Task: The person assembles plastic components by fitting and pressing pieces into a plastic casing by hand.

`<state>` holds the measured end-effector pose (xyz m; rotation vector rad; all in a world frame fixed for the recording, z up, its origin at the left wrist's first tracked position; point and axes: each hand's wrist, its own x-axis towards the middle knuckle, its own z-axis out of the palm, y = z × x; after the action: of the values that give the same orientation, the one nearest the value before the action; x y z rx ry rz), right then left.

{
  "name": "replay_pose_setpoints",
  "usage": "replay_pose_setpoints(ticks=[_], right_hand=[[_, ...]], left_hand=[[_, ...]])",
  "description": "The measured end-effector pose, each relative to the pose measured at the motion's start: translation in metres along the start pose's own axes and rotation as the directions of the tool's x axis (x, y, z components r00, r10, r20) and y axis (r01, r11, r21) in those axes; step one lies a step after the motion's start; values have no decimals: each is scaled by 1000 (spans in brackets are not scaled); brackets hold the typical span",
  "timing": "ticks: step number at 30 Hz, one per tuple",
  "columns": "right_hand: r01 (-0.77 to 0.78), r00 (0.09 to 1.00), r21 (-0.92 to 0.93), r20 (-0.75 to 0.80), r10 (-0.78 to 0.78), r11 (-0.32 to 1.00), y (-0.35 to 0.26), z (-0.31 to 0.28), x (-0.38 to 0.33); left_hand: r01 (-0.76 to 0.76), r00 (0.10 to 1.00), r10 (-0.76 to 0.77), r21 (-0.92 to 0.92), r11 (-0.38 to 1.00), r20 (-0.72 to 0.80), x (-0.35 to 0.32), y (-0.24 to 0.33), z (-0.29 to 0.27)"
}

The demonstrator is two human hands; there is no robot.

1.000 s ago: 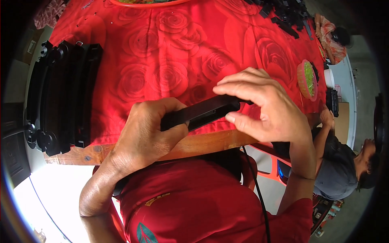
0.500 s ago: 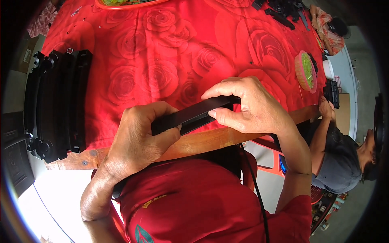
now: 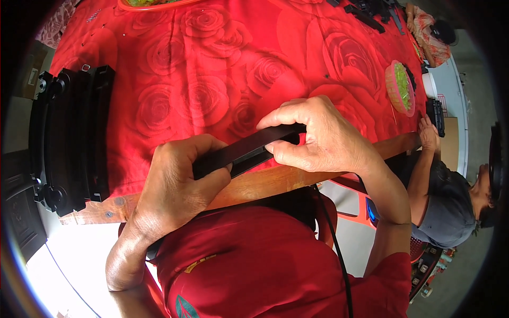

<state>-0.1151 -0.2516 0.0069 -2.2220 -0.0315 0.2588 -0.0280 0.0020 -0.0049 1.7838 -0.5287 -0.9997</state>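
Note:
A long, narrow black plastic part (image 3: 245,150) is held between both my hands, just above the near wooden edge of the table. My left hand (image 3: 177,183) wraps around its left end. My right hand (image 3: 318,139) pinches its right end with thumb and fingers curled over it. Under the part lies a red tablecloth (image 3: 212,69) printed with roses. The middle stretch of the part shows; both ends are hidden in my hands.
A stack of several similar black parts (image 3: 69,138) lies at the table's left end. A pink basket (image 3: 400,87) with green pieces sits at the right, more black pieces (image 3: 371,10) at the far end. Another person (image 3: 450,196) sits at the right.
Both hands and the black part have kept their grip; they sit slightly lower and more to the left in view as the head shifted.

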Motion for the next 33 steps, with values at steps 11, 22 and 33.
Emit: replay_pose_setpoints(ticks=[11,22,33], right_hand=[[-41,998,36,56,39,999,1,-5,-2],[-47,999,80,-7,48,996,-13,10,-4],[-44,998,156,-32,50,987,-13,24,-7]], left_hand=[[-24,998,19,92,995,58,2,5,-2],[-271,948,317,452,850,-28,-10,9,5],[-153,987,131,295,943,94,5,15,2]])
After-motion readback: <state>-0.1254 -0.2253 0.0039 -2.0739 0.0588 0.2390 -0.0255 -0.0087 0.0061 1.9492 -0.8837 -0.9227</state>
